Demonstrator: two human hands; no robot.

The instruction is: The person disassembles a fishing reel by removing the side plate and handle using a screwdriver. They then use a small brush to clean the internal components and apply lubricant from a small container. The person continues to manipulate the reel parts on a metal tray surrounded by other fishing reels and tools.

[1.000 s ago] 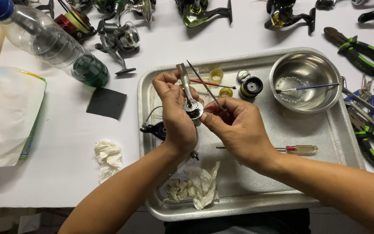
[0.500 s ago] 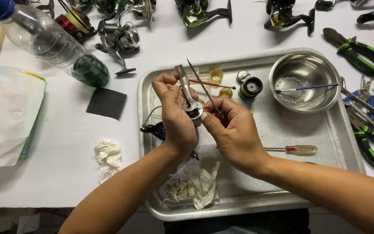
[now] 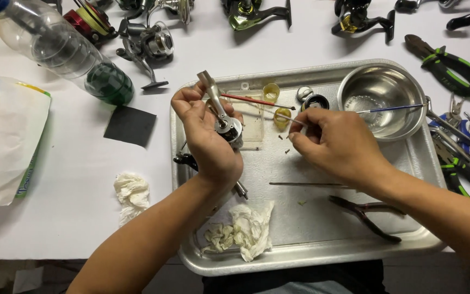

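Observation:
My left hand point(image 3: 209, 139) grips a silver fishing reel body point(image 3: 223, 118) upright over the left part of a metal tray point(image 3: 311, 260). The reel's dark handle point(image 3: 186, 160) sticks out below my palm. My right hand point(image 3: 337, 144) is a little to the right of the reel, pinching a thin stick point(image 3: 278, 116). The stick points left, across a small yellow cap point(image 3: 282, 116). A red-handled brush point(image 3: 254, 100) lies just behind the reel.
The tray also holds a steel bowl point(image 3: 382, 98) with a blue brush point(image 3: 390, 108), dark pliers point(image 3: 365, 213), a thin screwdriver shaft point(image 3: 305, 184) and crumpled tissue point(image 3: 241, 230). Green-handled pliers point(image 3: 452, 61) lie right. A plastic bottle point(image 3: 66, 54), a black square point(image 3: 130, 125) and other reels point(image 3: 150, 44) lie left and behind.
My right hand has drawn away from the reel to the right, taking the thin stick with it. My left hand still holds the reel, shifted slightly left.

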